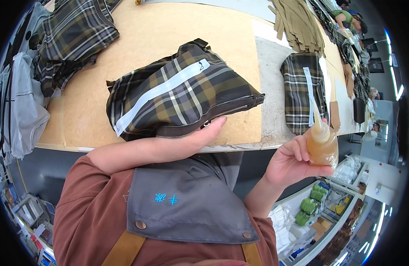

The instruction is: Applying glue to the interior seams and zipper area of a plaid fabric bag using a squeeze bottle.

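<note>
Brown-grey-olive plaid fabric pouch with dark zipper [175, 102] lies on tan table [235, 44]. Left hand [208, 134] extended, not clenched, against pouch's zippered edge. Right hand [287, 160], right of pouch, grips clear plastic nozzle bottle of amber liquid [322, 146].

Right hand [286, 160] holding amber nozzle bottle [322, 150]; left hand [203, 135] against zippered plaid pouch [180, 95].

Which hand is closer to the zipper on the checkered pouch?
The left. The left hand is right beside the zipper at the pouch's near edge; the right hand is farther off to the right, holding a bottle.
</note>
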`<state>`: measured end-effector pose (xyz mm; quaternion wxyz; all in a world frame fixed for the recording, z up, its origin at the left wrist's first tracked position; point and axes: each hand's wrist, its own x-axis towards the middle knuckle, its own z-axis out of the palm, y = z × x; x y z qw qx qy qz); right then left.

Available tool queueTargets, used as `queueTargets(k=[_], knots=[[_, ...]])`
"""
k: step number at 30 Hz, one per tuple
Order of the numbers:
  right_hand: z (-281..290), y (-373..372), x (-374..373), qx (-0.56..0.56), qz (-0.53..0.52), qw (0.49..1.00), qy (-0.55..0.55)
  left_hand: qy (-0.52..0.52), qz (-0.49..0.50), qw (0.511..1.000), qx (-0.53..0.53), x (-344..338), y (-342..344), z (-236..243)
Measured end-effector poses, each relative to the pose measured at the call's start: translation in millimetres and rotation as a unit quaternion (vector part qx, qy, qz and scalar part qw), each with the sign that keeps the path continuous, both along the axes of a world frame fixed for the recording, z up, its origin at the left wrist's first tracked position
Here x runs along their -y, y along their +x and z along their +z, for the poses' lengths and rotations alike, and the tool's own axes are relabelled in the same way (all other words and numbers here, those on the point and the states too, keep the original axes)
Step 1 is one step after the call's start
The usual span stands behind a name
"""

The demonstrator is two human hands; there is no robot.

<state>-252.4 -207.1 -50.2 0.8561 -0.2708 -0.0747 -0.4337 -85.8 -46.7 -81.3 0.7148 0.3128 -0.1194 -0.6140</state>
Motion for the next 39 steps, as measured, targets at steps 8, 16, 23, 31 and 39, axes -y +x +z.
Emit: queueTargets(k=[8,16,23,31,39], knots=[[-8,0,-14,-0.253,-0.238,0.936,-0.064,-0.005,0.015,0.995,0.100,-3,4,12],[-4,8,-22,-0.390,-0.352,0.820,-0.227,0.077,0.042,0.725,-0.683,-3,11,-10],[-14,11,-29,-0.370,-0.343,0.827,-0.247,0.115,0.083,0.607,-0.782,-6,17,22],[-16,19,-43,-0.320,-0.230,0.902,-0.176,0.095,0.029,0.713,-0.694,-5,15,5],[3,4,2,0.065,0.020,0.979,0.193,0.112,-0.054,0.965,0.229,-8,6,16]])
